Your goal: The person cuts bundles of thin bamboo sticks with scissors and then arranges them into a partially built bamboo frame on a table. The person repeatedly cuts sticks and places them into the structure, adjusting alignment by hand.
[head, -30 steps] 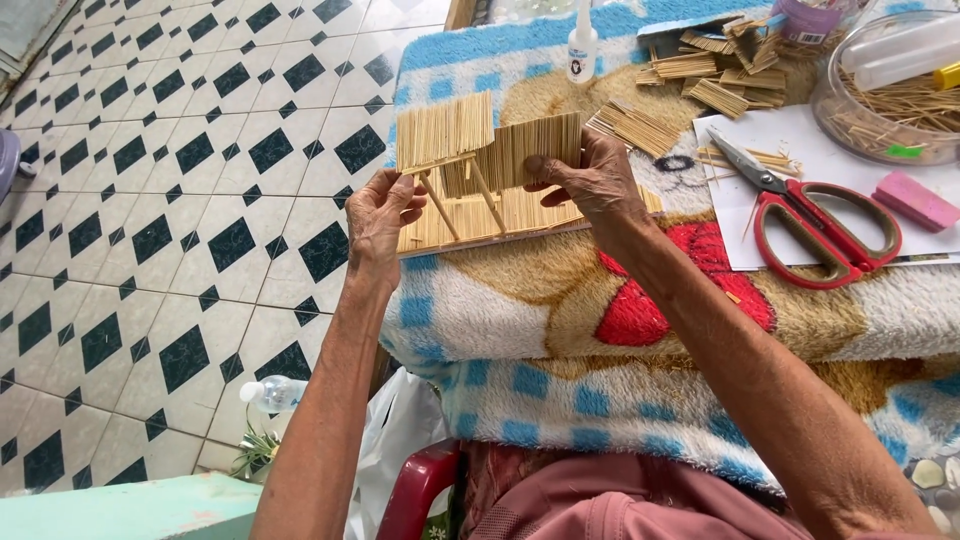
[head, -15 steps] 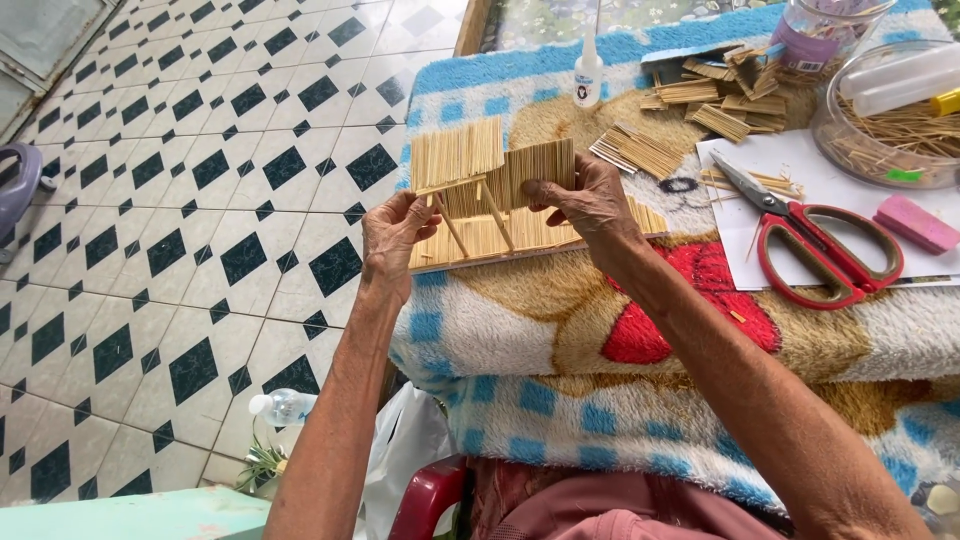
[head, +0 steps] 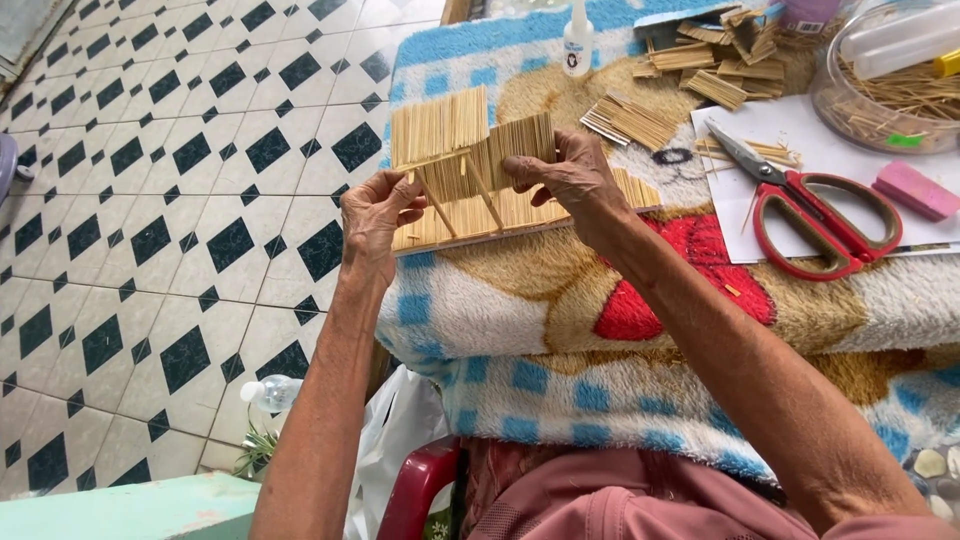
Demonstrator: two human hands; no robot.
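A small house model made of thin wooden sticks [head: 470, 170] stands on a flat stick base at the edge of a blanket-covered table [head: 480, 310]. It has two sloped roof panels on slanted posts. My left hand [head: 372, 215] grips the left end of the base, with fingers by a post. My right hand [head: 568, 180] pinches the right roof panel from above.
On the table lie red-handled scissors [head: 815, 215] on white paper, a pink eraser [head: 915, 190], a glue bottle [head: 577, 40], loose stick panels [head: 635, 120] and a clear bowl of sticks [head: 890, 85]. Black-and-white tiled floor [head: 170, 200] lies to the left. A plastic bottle [head: 272, 393] lies below.
The view has shifted slightly. My hands keep their hold on the stick house, which stays at the table's left edge.
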